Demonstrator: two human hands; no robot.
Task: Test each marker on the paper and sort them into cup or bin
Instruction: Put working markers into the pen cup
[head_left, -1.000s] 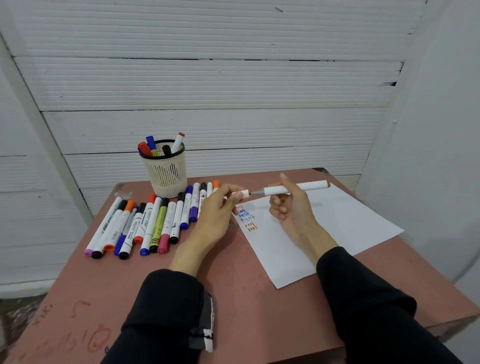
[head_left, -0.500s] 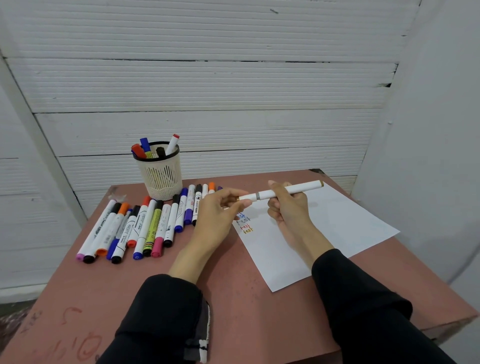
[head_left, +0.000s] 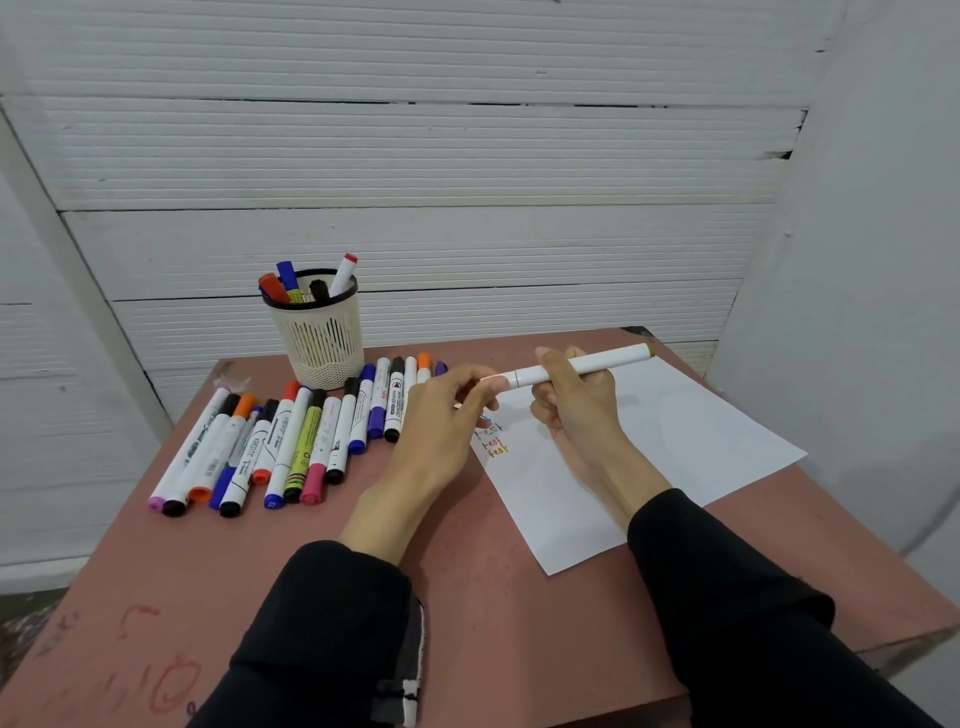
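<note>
— Status of the hands?
— Right hand (head_left: 574, 405) grips a white marker (head_left: 582, 365) by its barrel, held level above the paper (head_left: 675, 441). Left hand (head_left: 447, 410) pinches the marker's left end, fingers curled on it.
— Remaining items?
— A row of markers (head_left: 291, 441) lies on the table (head_left: 467, 597), left of the paper. The mesh cup (head_left: 319, 338) stands behind them, holding several markers.

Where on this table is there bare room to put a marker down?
The near part of the table, between the two sleeves, is bare, as is the strip in front of the row of markers. The right part of the paper is blank. It is crowded left of the left hand, from the cup forward.
</note>
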